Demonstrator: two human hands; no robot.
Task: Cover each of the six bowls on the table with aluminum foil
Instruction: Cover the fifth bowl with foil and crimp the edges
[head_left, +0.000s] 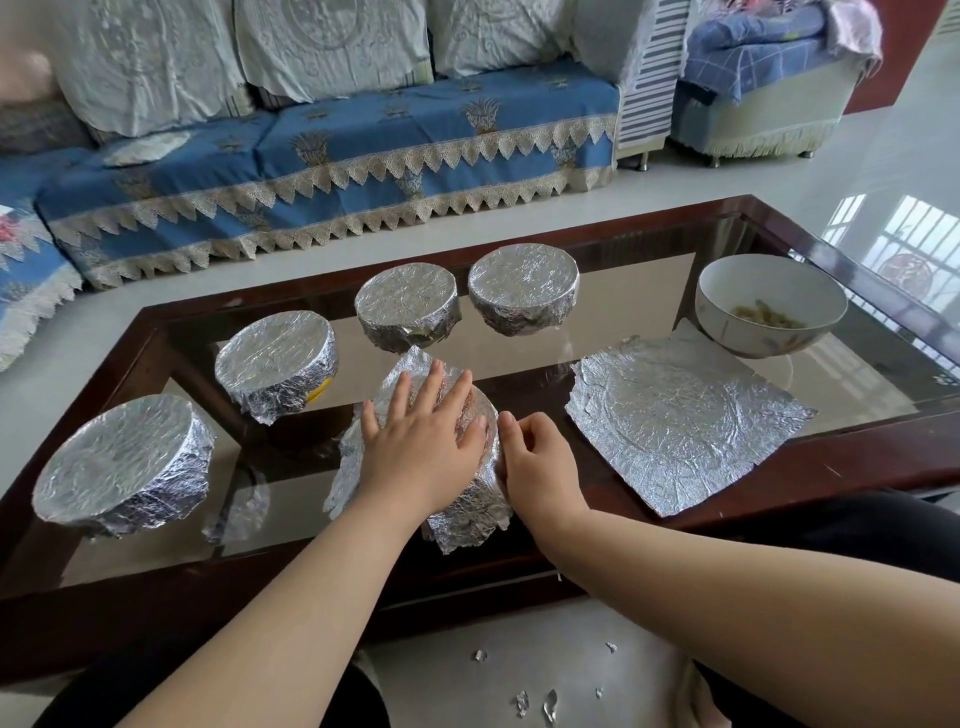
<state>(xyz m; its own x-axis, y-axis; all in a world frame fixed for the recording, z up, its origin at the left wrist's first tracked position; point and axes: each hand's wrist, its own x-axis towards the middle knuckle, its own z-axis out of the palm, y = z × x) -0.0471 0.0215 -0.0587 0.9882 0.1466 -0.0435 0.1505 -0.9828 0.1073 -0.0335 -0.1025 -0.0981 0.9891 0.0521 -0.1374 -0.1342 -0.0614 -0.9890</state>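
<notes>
Status, six-bowl foil run. Four bowls read as finished: wrapped bowl at near left (122, 462), second wrapped bowl (275, 366) behind it, and two further back, third wrapped bowl (408, 306) and fourth wrapped bowl (523, 288); foil is drawn over the rim and down the sides on all four.

Fifth bowl (475, 421) in progress, directly in front of me near the table (883, 457) front edge. My left hand (421, 441) lies flat on top, fingers straight and spread, pressing the foil sheet down. My right hand (537, 462) has its fingers curled at the bowl's right side, pinching the foil against the wall. Foil still flares loose at the far and left corners, so crimping is partial.

Remaining: white bowl (769, 306) at far right stands uncovered, some food visible inside. A spare foil sheet (685, 421) lies flat just in front of it, apparently ready for it
</notes>
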